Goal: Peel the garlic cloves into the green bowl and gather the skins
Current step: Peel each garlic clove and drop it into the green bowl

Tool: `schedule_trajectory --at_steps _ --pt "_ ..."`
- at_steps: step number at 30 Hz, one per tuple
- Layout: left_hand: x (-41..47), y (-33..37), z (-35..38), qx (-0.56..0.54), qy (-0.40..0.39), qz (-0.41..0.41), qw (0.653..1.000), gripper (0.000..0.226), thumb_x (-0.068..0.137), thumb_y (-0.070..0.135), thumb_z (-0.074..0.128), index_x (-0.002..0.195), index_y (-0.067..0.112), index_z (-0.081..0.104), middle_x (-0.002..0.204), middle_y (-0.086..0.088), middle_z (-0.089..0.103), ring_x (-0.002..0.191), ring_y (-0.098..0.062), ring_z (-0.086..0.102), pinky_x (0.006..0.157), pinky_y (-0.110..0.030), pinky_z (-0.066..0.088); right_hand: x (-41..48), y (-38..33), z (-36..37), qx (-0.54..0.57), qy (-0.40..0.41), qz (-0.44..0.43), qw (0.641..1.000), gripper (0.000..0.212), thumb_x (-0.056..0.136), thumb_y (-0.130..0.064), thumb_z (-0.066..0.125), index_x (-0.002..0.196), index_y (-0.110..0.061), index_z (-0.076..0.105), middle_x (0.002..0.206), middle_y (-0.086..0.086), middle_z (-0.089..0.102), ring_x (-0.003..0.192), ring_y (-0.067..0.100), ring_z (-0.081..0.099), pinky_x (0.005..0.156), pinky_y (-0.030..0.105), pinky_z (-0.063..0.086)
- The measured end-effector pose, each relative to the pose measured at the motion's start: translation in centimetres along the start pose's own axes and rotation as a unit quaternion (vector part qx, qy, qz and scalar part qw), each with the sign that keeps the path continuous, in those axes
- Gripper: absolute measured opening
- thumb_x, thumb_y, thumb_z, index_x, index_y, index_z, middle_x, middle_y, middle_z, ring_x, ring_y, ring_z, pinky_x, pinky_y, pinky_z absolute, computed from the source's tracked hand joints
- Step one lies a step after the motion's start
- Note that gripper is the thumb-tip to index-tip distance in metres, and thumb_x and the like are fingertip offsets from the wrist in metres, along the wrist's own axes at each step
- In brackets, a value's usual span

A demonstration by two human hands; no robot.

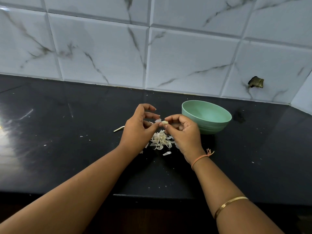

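My right hand (181, 130) pinches a small garlic clove (164, 122) between thumb and forefinger, above the black counter. My left hand (139, 128) meets it from the left, thumb and fingertips pinching a flake of white skin (158, 120) at the clove's tip. Below the hands lies a loose pile of pale garlic skins (160, 141) on the counter. The green bowl (206, 116) stands just right of my right hand, near the wall; its inside shows no cloves from this angle.
A thin pale garlic stem (119, 128) lies left of my left hand. Small skin scraps (167, 153) are scattered around the pile. The marbled tile wall (152, 48) rises behind, with a broken hole (256, 82) at right. The counter's front edge (152, 195) runs under my forearms.
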State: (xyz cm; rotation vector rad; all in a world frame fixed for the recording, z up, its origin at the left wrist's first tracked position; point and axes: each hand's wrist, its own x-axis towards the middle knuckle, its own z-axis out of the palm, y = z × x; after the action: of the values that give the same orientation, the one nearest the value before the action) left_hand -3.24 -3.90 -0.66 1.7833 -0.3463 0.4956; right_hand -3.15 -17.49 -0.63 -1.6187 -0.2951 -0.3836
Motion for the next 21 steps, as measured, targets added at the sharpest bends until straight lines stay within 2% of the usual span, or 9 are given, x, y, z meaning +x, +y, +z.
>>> schedule_trajectory --at_steps 2,9,15,21 --pt "-0.03 -0.05 0.03 -0.014 -0.008 -0.003 1.000 0.038 0.083 0.015 0.072 0.099 0.037 0.045 0.090 0.006 0.070 0.073 -0.002 0.067 0.066 -0.015 0.053 -0.04 -0.03 0.04 -0.014 -0.010 -0.012 1.000 0.022 0.080 0.006 0.066 0.079 -0.016 0.063 0.075 0.003 0.068 0.068 0.006 0.065 0.062 0.018 0.053" --pt "-0.11 -0.23 0.01 -0.022 -0.011 -0.020 1.000 0.038 0.082 0.011 0.071 0.107 0.024 0.046 0.083 0.003 0.072 0.075 -0.006 0.069 0.069 -0.016 0.054 -0.05 -0.14 0.09 0.004 -0.020 -0.009 1.000 0.024 0.080 0.011 0.062 0.079 -0.013 0.063 0.076 0.004 0.067 0.070 0.004 0.065 0.064 0.016 0.053" --pt "-0.05 -0.16 -0.03 -0.013 -0.004 -0.021 1.000 0.041 0.081 0.009 0.072 0.108 0.021 0.044 0.081 0.002 0.072 0.072 -0.006 0.068 0.067 -0.014 0.053 -0.19 -0.19 0.18 0.008 -0.025 -0.005 1.000 0.014 0.079 0.006 0.066 0.084 -0.007 0.064 0.078 0.005 0.067 0.070 0.001 0.064 0.064 0.014 0.051" --pt "-0.03 -0.14 -0.01 -0.010 -0.008 -0.023 1.000 0.044 0.081 0.005 0.070 0.108 0.021 0.039 0.080 0.000 0.071 0.073 -0.013 0.069 0.070 -0.020 0.056 -0.05 -0.01 0.13 0.005 -0.021 -0.005 1.000 0.014 0.079 0.007 0.065 0.081 -0.006 0.064 0.075 0.005 0.067 0.068 0.002 0.064 0.064 0.015 0.051"
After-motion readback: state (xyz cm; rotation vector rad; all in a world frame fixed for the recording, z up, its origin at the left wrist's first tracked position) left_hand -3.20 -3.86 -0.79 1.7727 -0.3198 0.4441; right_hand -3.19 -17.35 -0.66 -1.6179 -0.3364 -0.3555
